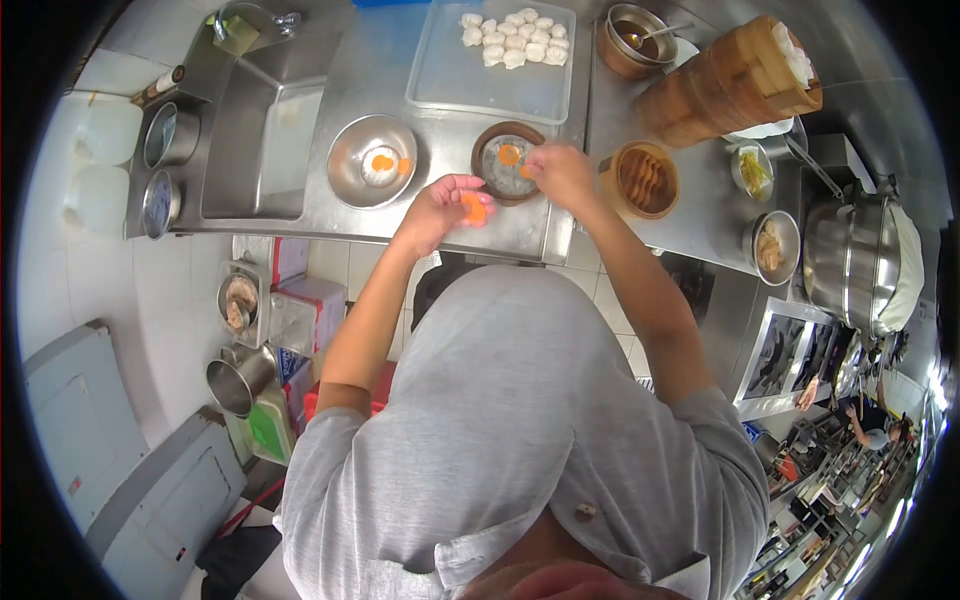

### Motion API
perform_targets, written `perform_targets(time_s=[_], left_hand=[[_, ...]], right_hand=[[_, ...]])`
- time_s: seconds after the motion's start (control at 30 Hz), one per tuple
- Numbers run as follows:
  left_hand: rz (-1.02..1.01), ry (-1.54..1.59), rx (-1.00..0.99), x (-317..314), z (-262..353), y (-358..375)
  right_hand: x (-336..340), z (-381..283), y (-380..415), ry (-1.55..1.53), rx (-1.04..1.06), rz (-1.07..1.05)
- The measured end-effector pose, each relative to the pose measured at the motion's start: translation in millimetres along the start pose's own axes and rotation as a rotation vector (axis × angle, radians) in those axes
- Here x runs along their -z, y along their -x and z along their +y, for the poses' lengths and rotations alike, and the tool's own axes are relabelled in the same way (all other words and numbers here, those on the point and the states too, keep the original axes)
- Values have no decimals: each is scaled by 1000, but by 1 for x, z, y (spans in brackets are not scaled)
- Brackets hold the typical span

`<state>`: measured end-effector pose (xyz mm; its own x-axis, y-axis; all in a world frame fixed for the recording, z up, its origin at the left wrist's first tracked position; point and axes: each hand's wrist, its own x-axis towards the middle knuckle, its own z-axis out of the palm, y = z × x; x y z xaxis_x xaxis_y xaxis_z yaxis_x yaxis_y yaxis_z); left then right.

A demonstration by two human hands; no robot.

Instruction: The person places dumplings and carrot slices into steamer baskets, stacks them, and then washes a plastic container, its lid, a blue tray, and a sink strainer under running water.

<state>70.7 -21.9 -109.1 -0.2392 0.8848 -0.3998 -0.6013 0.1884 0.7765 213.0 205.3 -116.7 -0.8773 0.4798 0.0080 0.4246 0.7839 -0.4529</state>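
Left hand (435, 210): palm up, fingers loosely curled; holding a few thin orange slices (473, 208), probably carrot; beside near-left rim of small round steamer (479, 170).
Right hand (562, 176): over right rim of same steamer; narrow pinch on single orange piece (527, 172).
Small round steamer, contents: pale liner (494, 176), with one orange round (509, 154) lying toward far side.
Steel bowl (343, 160): left of steamer, apart from it; white item inside with orange pieces (382, 162); exact nature unclear.
Clear plastic tray (440, 70): beyond steamer; pale dumplings (514, 40) grouped at far end.
Bamboo basket (611, 180): right of steamer; brown ridged food (646, 182) inside.
Hazard, left palm: likely spill of loose slices onto counter (335, 222), from tilting or uncurling.
Hazard, right pinch: possible sticking of damp piece to fingertips, with crooked or doubled landing; possible liner shift from fingertip brush.
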Motion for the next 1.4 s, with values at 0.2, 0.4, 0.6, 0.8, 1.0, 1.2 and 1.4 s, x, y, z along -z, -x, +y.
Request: perform_targets(time_s=[0.2,0.4,0.6,0.8,1.0,1.2,1.4], left_hand=[[29,54,-8,1,5,-2],[84,-72,-8,-8,-4,-8],[48,-83,19,-9,-32,-4],[93,-142,7,-9,-28,-5],[178,-462,-204,35,1,0],[528,-928,-291,121,48,8],[568,-1417,-357,163,43,-15]], right_hand=[[11,-41,12,-330,-50,6],[-2,-81,43,-407,65,21],[-12,-68,58,-557,-20,-99],[-18,-67,56,-620,-119,-165],[-5,-52,25,-640,-209,-196],[-2,-21,-11,-307,-144,-190],[-19,-33,-17,194,11,-107]])
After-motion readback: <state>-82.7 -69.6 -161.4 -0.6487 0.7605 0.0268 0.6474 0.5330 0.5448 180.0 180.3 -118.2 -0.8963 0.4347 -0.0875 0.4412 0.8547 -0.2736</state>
